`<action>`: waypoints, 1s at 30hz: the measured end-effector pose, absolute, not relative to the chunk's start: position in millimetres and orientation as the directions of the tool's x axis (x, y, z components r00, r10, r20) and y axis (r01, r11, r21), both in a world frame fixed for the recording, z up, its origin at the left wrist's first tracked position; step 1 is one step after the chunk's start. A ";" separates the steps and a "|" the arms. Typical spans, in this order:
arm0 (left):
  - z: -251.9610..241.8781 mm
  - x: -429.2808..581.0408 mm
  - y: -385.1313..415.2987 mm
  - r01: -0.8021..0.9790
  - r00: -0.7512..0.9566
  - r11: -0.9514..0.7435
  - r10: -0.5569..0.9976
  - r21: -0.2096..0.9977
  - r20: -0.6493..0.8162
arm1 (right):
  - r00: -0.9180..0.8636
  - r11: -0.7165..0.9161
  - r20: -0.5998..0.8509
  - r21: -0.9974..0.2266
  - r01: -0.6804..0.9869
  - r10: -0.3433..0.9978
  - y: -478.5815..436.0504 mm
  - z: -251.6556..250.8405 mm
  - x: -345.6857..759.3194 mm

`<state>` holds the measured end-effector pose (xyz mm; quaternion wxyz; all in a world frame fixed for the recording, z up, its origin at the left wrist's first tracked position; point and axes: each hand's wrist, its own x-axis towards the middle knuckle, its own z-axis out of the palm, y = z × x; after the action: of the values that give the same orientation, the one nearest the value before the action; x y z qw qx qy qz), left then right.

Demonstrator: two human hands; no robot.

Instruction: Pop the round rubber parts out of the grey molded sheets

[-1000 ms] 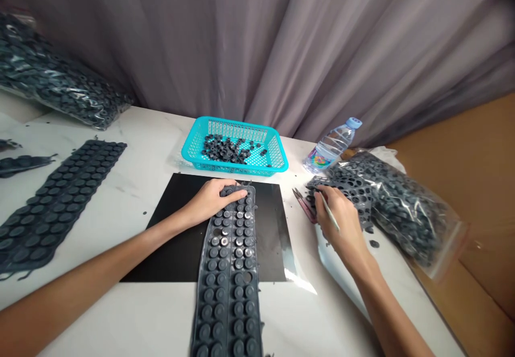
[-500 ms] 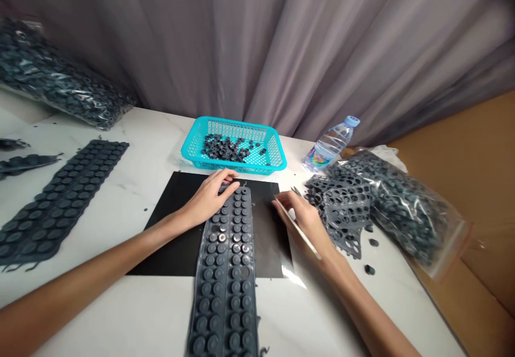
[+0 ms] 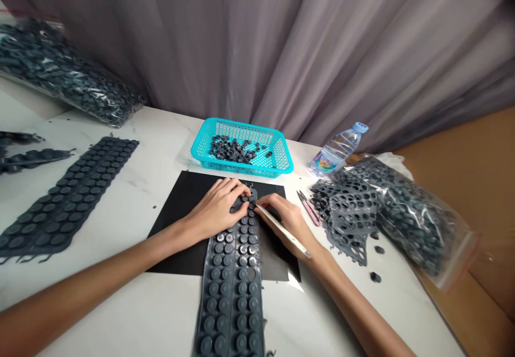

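A long dark grey rubber sheet (image 3: 231, 287) with rows of round studs runs from the near edge up over a black mat (image 3: 173, 212). My left hand (image 3: 219, 206) is at its far end, thumb and fingers curled around the studs there. In my right hand (image 3: 287, 217) is a slim white pen-like tool (image 3: 284, 231), its tip touching or close to the sheet's right edge near my left fingertips. Whether the tip is a blade or a point is too small to tell. One stud place in the right rows shows a bare hole.
Beyond the mat stands a turquoise basket (image 3: 241, 169) of small black rubber parts. To the right lie pink-handled snips (image 3: 309, 208), perforated rubber scraps (image 3: 348, 212), a water bottle (image 3: 338, 150) and a filled bag (image 3: 418, 217). Left are another studded sheet (image 3: 68, 196) and a bigger bag (image 3: 72, 72).
My right hand has moved left with the white tool to the sheet's far end, uncovering the snips. My left hand has shifted right and slightly nearer along the sheet. The view has swung slightly.
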<state>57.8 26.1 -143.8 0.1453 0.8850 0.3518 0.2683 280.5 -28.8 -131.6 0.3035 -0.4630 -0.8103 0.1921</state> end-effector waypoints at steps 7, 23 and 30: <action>-149.4 61.4 33.4 0.529 0.570 -0.671 0.735 0.520 0.368 | -0.460 0.522 0.254 -0.510 0.684 0.851 -26.0 -123.6 281.0; -152.9 61.8 37.1 0.480 0.559 -0.635 0.753 0.605 0.347 | -0.441 0.483 0.203 -0.462 0.744 0.874 -27.7 -120.9 278.3; -153.4 62.1 36.8 0.468 0.556 -0.626 0.757 0.624 0.342 | -0.428 0.472 0.203 -0.426 0.772 0.881 -28.9 -120.0 276.1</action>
<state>62.1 36.8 -153.4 0.2388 0.8492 0.3607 0.3028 276.1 -28.9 -120.0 0.2018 -0.4955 -0.8340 0.1353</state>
